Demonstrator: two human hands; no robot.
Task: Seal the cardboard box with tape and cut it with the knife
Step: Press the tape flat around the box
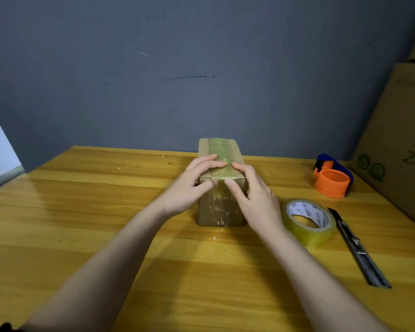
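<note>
From the head camera, a small cardboard box (222, 202) stands on a yellow wooden table (82, 212), near the far edge and a little right of the middle, in front of a grey-blue wall (201, 68). A strip of clear tape (219, 149) runs along the middle of the box's top and down over its near face, where it shines and wrinkles.

Both hands are on the near top edge of the box. The left hand (192, 185) lies against the left side of that edge, its fingers straight and held close together, their tips on the tape on top. The right hand (254, 197) lies against the right side, its fingers also straight and close together; its upper fingers touch the tape on top, and its thumb (233, 188) presses the tape on the near face just below the edge. The fingertips of the two hands almost meet over the strip.

To the right of the box, just beside the right wrist, lies a roll of clear tape (309, 222). Just right of the roll lies a utility knife (358, 248), running from far to near. Farther away on the right stands an orange and blue tape dispenser (332, 176). A large cardboard carton (398, 144) stands at the right edge.
</note>
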